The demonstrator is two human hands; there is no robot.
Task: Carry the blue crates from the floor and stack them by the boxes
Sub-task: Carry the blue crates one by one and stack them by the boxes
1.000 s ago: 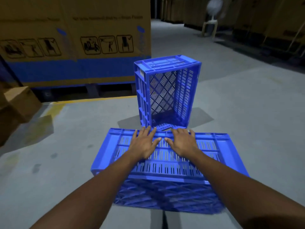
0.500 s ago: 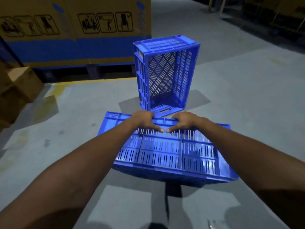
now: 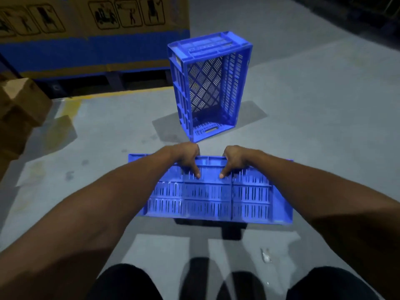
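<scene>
Two blue crates are in sight, and as far as I can see neither one has made it to the stacking spot yet. On the far left there's a pile of small cardboard boxes point(image 3: 21, 98). Behind them is a big carton point(image 3: 86, 40) with a blue band, sitting on a pallet point(image 3: 114, 80) past a yellow floor line point(image 3: 129, 92). No crate sits against either of them, so I'd call it zero stacked so far, at least in the bit I can see.

Moving in, the left hand point(image 3: 186, 156) has its fingers hooked over the far rim of the near crate point(image 3: 216, 200), with what I think is the thumb pressed on the slotted panel. That crate is low in front of the person's knees, slotted face up. There's a dark shadow under its near edge, so I reckon it's lifted or at least tipped. I can't tell about the far edge. The right hand point(image 3: 236, 159) grips the same rim just beside the left.

Beyond the hands, the second crate point(image 3: 210, 83) stands on end on the floor point(image 3: 324, 126), open side toward us and short of the carton. Further right is a small pale scrap point(image 3: 265, 256).

My guess is the first carry is only just starting. What's left is to walk this one over and set it down, then fetch the upright one and stack it on top.
</scene>
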